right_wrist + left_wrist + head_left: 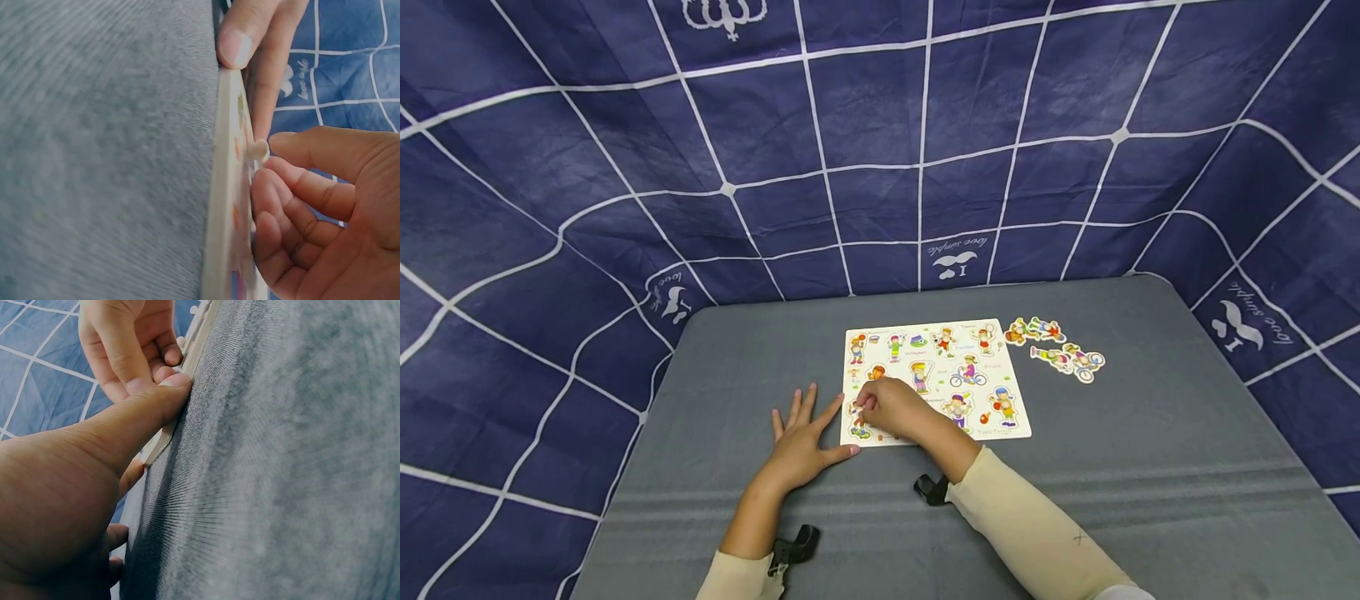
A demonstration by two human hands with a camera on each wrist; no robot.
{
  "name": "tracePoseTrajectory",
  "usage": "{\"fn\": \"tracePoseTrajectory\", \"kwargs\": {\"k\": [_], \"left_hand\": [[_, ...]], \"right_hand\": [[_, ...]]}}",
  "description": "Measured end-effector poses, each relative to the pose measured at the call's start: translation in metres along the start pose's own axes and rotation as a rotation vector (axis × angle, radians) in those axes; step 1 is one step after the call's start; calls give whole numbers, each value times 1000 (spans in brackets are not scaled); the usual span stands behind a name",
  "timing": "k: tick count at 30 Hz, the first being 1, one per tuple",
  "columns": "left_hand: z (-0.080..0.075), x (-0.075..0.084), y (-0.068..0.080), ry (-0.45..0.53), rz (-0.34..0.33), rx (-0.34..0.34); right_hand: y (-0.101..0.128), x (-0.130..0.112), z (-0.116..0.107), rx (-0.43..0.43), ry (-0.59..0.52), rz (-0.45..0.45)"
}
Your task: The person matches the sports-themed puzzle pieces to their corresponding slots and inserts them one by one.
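Observation:
A white wooden peg puzzle board with colourful sports figures lies on the grey table. At its left part my right hand reaches over a child-figure puzzle piece. In the right wrist view, the thumb and index finger of that hand pinch the piece's small white knob; its other fingers curl beside the board. My left hand lies spread on the table, left of the board. Its thumb touches the board's edge near the front left corner, as the left wrist view shows with the thumb.
Several loose figure pieces lie right of the board, among them a cyclist piece and a pair near the board's back right corner. Blue curtains with white lines enclose the grey table at the back and sides.

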State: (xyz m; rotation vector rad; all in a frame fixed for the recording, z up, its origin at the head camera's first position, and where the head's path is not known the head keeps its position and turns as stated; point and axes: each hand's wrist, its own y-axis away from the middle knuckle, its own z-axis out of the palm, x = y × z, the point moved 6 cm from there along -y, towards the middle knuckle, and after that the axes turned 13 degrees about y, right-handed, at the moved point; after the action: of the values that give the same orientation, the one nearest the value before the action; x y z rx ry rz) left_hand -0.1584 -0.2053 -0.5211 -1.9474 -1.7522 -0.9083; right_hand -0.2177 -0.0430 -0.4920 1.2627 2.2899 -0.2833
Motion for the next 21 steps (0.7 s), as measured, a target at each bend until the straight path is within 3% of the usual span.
{"fn": "tracePoseTrajectory", "kwargs": {"k": [8, 21], "left_hand": [[0, 1, -1, -12, 0, 6], [0, 1, 0, -17, -2, 14]], "right_hand": [[3, 1, -21, 165, 25, -18], [15, 7, -60, 321, -149, 10]]}}
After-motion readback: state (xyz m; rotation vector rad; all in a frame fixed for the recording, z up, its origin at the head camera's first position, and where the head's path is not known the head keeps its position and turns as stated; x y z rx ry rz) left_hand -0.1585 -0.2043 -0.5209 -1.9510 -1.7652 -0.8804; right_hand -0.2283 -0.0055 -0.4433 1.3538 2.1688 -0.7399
